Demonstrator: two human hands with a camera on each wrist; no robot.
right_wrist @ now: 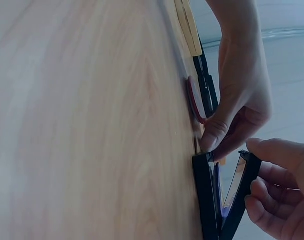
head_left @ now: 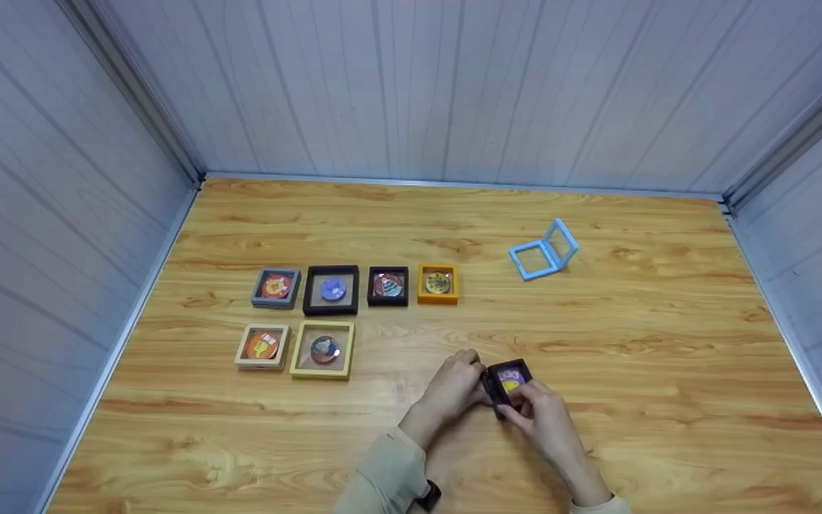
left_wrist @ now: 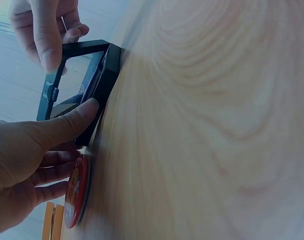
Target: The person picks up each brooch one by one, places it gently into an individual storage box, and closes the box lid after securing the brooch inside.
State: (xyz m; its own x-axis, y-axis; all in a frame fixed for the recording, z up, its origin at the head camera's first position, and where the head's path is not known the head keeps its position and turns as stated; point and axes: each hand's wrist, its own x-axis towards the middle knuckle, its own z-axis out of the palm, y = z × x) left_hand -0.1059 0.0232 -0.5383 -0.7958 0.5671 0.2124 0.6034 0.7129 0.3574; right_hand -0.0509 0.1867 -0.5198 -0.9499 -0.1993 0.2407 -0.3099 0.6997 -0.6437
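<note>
A small black display frame (head_left: 495, 392) is held between both hands near the front of the table, its two hinged halves standing apart in a narrow V. Inside it is a purple and yellow round badge (head_left: 511, 376). My left hand (head_left: 454, 387) grips the lower half, thumb on its edge, as the left wrist view shows. With thumb and fingers, my right hand (right_wrist: 287, 187) pinches the raised half. A red-rimmed round badge (left_wrist: 77, 192) rests on the table by the left fingers; in the head view it is hidden behind that hand.
To the left, several closed frames with round badges stand in two rows, among them a yellow frame (head_left: 322, 375), a cream frame (head_left: 240, 364) and an orange frame (head_left: 437, 300). A light blue frame (head_left: 552, 265) stands open at the back right. Panels enclose the table (head_left: 668, 321).
</note>
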